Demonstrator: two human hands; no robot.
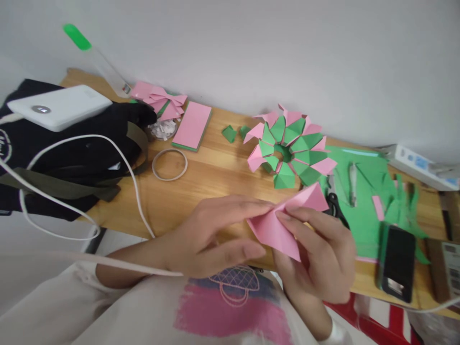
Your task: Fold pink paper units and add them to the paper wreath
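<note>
The right hand's fingers pinch a seemingly part-folded pink paper sheet, left hand open against it; upper centre-right, a pink-and-green paper ring stands assembled.

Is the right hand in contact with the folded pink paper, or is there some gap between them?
Touching. The head view shows the right hand pinching the folded pink paper, without a gap.

Nothing can be read for certain. On the bag at the table's left end, the white lettering is cut off, and the digits on the power bank blur. The label on the box near the right front corner is too small.
</note>
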